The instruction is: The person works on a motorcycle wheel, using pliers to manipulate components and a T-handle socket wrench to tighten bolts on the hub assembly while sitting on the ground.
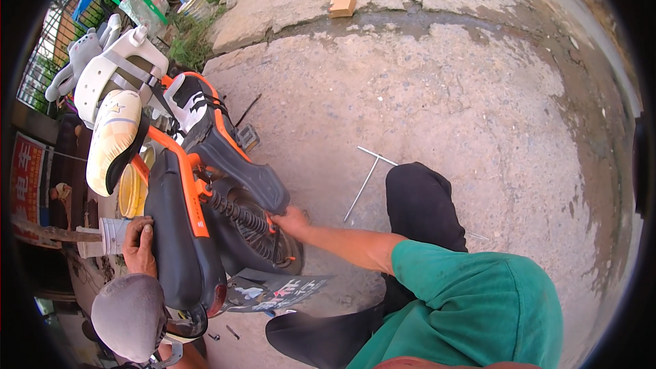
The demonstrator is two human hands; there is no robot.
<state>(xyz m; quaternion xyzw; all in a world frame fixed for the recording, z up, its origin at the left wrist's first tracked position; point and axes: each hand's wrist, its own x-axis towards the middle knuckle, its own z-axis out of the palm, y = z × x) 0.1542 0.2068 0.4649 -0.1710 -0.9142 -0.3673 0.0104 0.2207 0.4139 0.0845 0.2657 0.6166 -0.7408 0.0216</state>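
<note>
An electric scooter with an orange frame (179, 156) and a long black seat (174, 225) stands on my left. My left hand (140, 246) grips the far side of the seat, its fingers bent against the edge. Part of my left forearm is hidden behind a grey padded backrest (128, 316). My right hand (292, 223) reaches in by the rear wheel (292, 254), below a black side panel (263, 181) and beside the coil-spring shock absorber (236, 212). Its fingers are curled, and what they hold is hidden.
On the concrete lies a T-handle wrench (363, 186), near my knee (425, 195). A cardboard box (342, 5) sits farther off by a crack. Left of the scooter are a white bucket (113, 236) and a yellow basin (130, 191). Small dark parts (232, 332) lie below the seat.
</note>
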